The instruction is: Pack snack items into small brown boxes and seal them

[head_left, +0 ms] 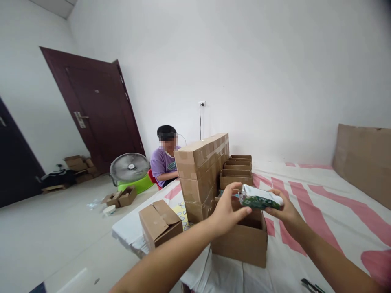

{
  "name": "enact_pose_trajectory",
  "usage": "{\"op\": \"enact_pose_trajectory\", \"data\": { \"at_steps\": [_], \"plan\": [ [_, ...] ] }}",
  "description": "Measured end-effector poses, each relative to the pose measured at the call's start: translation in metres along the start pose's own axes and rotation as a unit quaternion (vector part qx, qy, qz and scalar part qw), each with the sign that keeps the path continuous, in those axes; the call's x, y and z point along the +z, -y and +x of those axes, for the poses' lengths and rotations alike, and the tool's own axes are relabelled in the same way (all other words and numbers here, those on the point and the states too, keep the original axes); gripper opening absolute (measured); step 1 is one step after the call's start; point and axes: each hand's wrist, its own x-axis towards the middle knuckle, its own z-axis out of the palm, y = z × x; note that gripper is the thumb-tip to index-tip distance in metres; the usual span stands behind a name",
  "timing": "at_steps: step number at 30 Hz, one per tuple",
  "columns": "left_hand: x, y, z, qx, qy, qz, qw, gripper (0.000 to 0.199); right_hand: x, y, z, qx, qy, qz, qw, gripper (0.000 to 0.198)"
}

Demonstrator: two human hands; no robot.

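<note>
Between my two hands is a white-and-green tube-like pack (259, 197), shiny at its left end and with a rounded white right end. My left hand (227, 209) grips the left end with thumb and fingers. At the right end, my right hand (284, 209) pinches it the same way. The pack is held level above an open cardboard box (240, 246), whose inside is partly hidden by my hands. Behind that box, several open cardboard boxes (236, 169) stand in a row.
Sealed cartons (197, 179) form a stacked wall left of the open boxes. Another carton (160, 224) sits near the table's left edge. A dark tool (311, 285) lies at the front right. Beyond the stack sits a person in purple (160, 162), beside a floor fan (131, 167).
</note>
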Motion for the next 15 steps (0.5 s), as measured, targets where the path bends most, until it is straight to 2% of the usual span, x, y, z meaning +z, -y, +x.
{"op": "enact_pose_trajectory", "data": {
  "at_steps": [2,3,6,7,8,10,13,15],
  "plan": [
    [0.001,-0.007,-0.037,0.067,0.005,0.070,0.995,0.051,-0.016,-0.008,-0.028,0.012,-0.007,0.027,1.000,0.064],
    [0.001,-0.003,-0.057,0.088,0.011,0.091,0.992,0.045,-0.024,-0.014,-0.043,0.027,-0.005,0.036,0.999,0.066],
    [0.007,0.041,-0.116,0.086,0.068,0.107,0.988,0.042,-0.045,-0.039,-0.083,0.091,0.048,0.067,0.992,0.073],
    [0.012,0.063,-0.133,0.063,0.097,0.094,0.989,0.047,-0.049,-0.048,-0.095,0.110,0.072,0.077,0.988,0.075],
    [0.018,0.086,-0.149,0.010,0.111,0.080,0.991,0.056,-0.050,-0.056,-0.106,0.125,0.091,0.082,0.984,0.078],
    [0.033,0.126,-0.172,-0.172,0.096,0.064,0.978,0.062,-0.047,-0.070,-0.123,0.147,0.116,0.069,0.980,0.079],
    [0.057,0.161,-0.193,-0.278,0.120,0.058,0.951,0.061,-0.026,-0.089,-0.139,0.158,0.109,-0.005,0.981,0.071],
    [0.065,0.168,-0.201,-0.300,0.127,0.060,0.944,0.055,-0.006,-0.103,-0.146,0.157,0.099,-0.061,0.981,0.063]
  ]
}}
